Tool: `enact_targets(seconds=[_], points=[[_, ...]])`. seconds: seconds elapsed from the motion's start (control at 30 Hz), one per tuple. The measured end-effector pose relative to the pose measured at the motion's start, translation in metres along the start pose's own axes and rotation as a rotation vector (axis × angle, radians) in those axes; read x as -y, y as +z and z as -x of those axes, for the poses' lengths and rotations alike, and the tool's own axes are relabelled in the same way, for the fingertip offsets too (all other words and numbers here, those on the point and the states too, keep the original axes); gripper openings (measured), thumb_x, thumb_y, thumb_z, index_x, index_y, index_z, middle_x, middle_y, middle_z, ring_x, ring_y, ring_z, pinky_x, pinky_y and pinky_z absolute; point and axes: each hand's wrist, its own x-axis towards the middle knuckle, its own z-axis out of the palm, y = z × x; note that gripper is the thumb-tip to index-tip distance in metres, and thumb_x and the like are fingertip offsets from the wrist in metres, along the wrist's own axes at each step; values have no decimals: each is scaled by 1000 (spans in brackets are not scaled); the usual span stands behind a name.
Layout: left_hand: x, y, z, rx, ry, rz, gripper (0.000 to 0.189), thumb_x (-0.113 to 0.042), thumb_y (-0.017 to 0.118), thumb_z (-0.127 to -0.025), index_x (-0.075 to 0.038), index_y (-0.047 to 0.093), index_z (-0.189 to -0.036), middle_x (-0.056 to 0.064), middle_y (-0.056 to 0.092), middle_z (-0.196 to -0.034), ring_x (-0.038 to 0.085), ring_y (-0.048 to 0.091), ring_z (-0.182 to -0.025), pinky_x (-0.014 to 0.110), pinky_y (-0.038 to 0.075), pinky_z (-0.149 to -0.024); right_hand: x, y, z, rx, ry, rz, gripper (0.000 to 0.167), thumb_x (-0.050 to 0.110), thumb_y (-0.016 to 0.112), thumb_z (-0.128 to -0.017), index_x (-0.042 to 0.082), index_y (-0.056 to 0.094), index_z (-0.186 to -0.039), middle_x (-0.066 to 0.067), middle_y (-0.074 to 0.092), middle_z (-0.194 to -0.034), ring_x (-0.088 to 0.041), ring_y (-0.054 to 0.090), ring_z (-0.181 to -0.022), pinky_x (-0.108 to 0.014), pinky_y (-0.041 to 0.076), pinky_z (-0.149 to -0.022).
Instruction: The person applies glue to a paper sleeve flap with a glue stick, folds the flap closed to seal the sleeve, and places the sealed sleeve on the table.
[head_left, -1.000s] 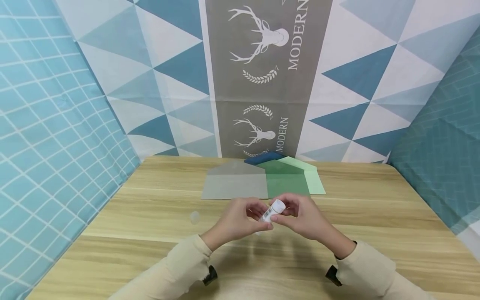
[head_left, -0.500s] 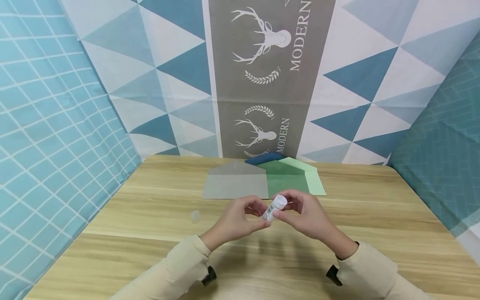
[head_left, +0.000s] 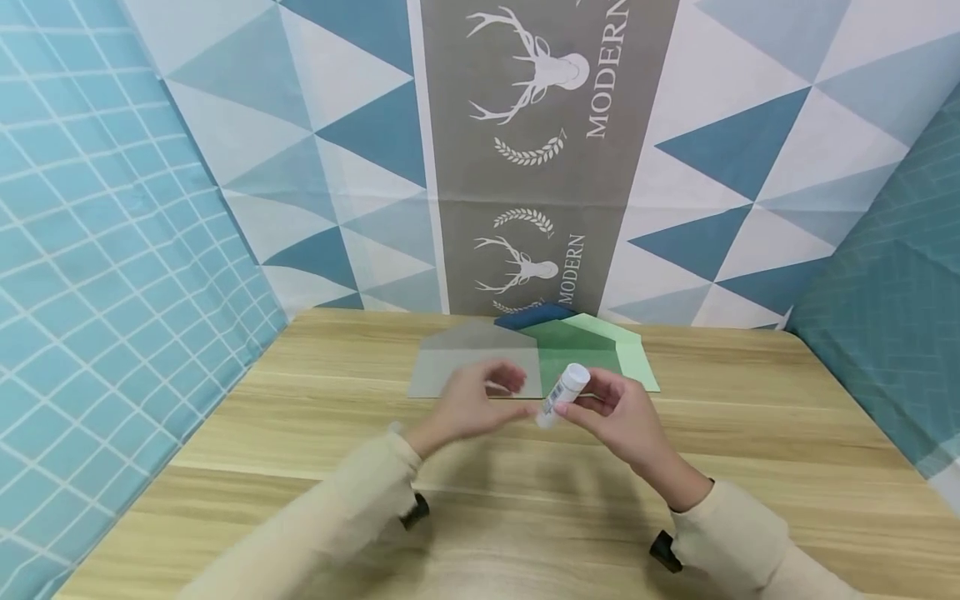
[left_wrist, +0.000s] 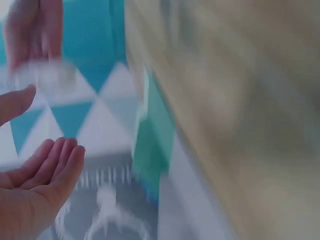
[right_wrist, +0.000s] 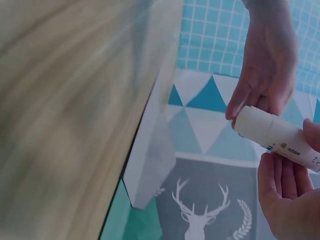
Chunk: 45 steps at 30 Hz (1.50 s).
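My right hand (head_left: 626, 417) pinches a white glue stick (head_left: 562, 396) between thumb and fingers. The stick is tilted, its top end leaning up and to the right; a small printed label with a barcode shows on its side. My left hand (head_left: 480, 400) is just to the left of it, with the thumb stretched toward the lower end and the fingers apart from it. In the left wrist view, the left hand (left_wrist: 45, 195) has relaxed fingers with nothing between them, and the glue stick (left_wrist: 47, 77) is blurred. The right wrist view shows the glue stick (right_wrist: 275, 135) held from below.
Behind the hands lie several envelopes on the wooden table (head_left: 750, 467): a grey envelope (head_left: 457, 362), a dark green envelope (head_left: 562, 342), a light green envelope (head_left: 636, 358) and a blue envelope (head_left: 532, 315). A patterned cloth wall (head_left: 360, 167) rises at the back.
The left hand has let go of the glue stick and come away to the left. The right hand has raised the stick slightly, up and to the right.
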Motion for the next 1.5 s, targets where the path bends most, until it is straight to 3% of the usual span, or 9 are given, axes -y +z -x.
enact_targets(seconds=[0.2,0.37,0.6,0.83,1.0,1.17,1.33,1.5], points=[[26,-61,-44,-50,37,-394,37,-15,72,-84,3,60,-115,21,65,-114,33,63,-106,42,51,-96,0,-14,-4,-89,23,74,39,7,73,-83,-8,60,-116,-10,65,-101,-1,64,-85,-14,55,-77],[66,-96,-69,-19,-46,-520,36,-12,68,-86,6,59,-116,23,64,-116,36,62,-108,45,50,-96,1,-18,-6,-79,59,90,41,8,72,-84,-8,59,-119,-15,64,-105,0,63,-87,-15,55,-78],[134,-110,-79,124,-218,-496,38,4,58,-85,13,54,-122,30,58,-123,43,56,-115,49,48,-100,5,-18,1,-27,8,129,44,3,70,-85,-9,55,-124,-26,62,-115,1,64,-91,-19,56,-81],[171,-111,-85,175,-197,-521,37,2,61,-83,12,58,-119,30,62,-117,42,59,-111,48,49,-98,10,-20,4,-42,-18,118,42,1,69,-85,-10,56,-123,-27,62,-116,2,63,-92,-17,55,-82],[181,-102,-94,187,-153,-524,27,3,59,-84,7,64,-110,24,67,-109,36,63,-104,45,51,-95,11,-21,5,-47,-22,106,42,0,69,-84,-11,56,-123,-28,62,-116,1,64,-93,-17,55,-82],[174,-98,-92,120,-88,-571,15,8,57,-83,6,68,-93,21,69,-96,33,65,-92,43,54,-85,16,-22,5,-36,-1,88,42,1,70,-84,-11,56,-123,-28,61,-115,-2,65,-93,-21,56,-83],[161,-104,-84,102,-10,-586,15,9,53,-84,6,66,-93,21,68,-93,33,64,-89,43,54,-84,19,-22,6,-57,9,129,42,3,70,-84,-9,57,-123,-27,63,-115,-2,65,-93,-23,56,-82],[132,-111,-80,97,55,-563,16,9,51,-88,2,65,-89,17,67,-87,26,61,-79,41,52,-76,21,-23,8,-68,30,157,41,6,70,-86,-7,58,-123,-25,63,-114,-1,66,-91,-22,57,-81]])
